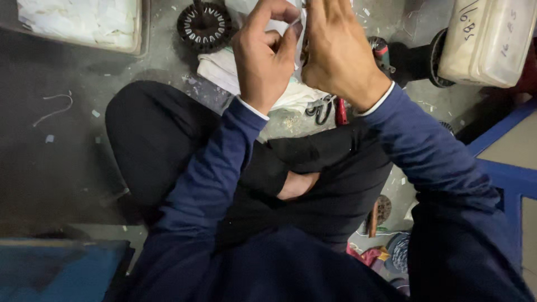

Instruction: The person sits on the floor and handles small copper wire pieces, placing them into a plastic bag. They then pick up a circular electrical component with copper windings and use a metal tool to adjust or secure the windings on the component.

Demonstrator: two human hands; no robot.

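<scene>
Now mid-fold: my left hand [263, 59] & right hand [335, 50] both pinch a white paper strip [295, 25]; next needs a firm crease.

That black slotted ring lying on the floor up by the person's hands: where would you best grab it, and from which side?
Probably by its outer rim, from above. The black slotted ring lies flat on the grey floor, so its round edge is exposed, while the inner teeth look narrow. Its left side is free; the white cloth and the left hand crowd the right side.
</scene>
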